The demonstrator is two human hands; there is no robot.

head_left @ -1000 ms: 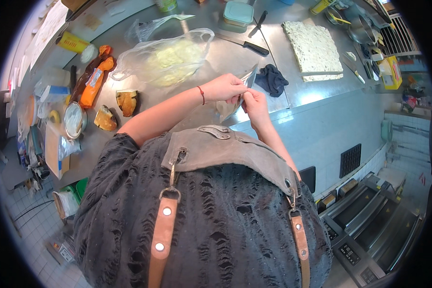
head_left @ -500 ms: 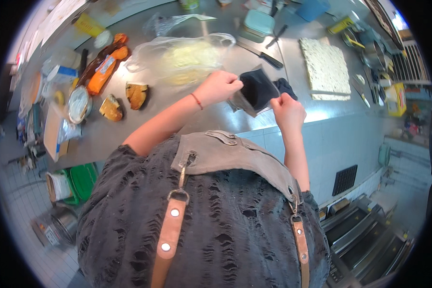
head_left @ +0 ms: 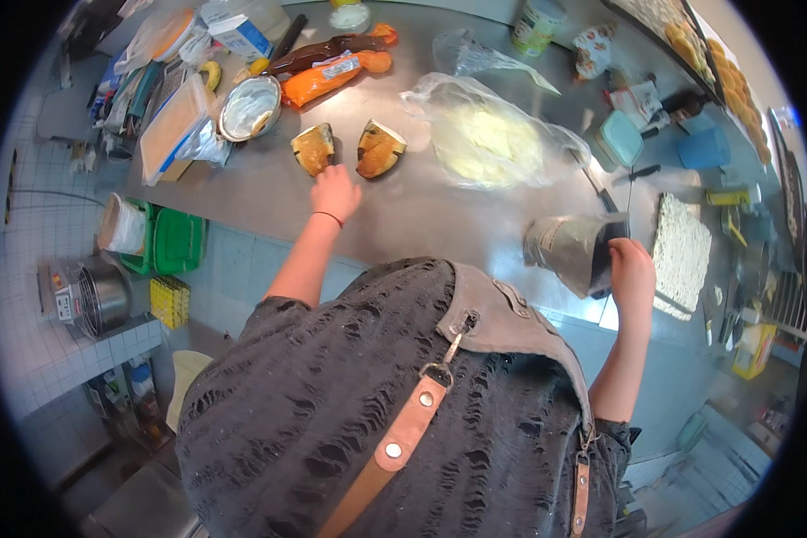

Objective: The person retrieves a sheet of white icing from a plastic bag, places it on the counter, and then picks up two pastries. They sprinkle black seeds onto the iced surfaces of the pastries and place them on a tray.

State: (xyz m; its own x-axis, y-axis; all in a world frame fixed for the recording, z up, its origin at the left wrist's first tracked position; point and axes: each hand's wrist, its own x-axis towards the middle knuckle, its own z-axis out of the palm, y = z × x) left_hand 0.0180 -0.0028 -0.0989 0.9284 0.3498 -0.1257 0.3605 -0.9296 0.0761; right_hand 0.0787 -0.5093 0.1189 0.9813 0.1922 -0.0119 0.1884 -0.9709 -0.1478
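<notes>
Pouch (head_left: 565, 249): one; baked pieces (head_left: 379, 151): two.

The fingertips of the left hand (head_left: 335, 191) are hard to see, so whether they touch the brown baked piece (head_left: 313, 150) is unclear. The right hand (head_left: 634, 266) hides part of the grey bag (head_left: 560, 247), and the bag's insides are too dark to see. Crinkly plastic (head_left: 426, 94) blurs the pale food (head_left: 493, 142). The tan strap (head_left: 360, 496) runs off the bottom.
</notes>
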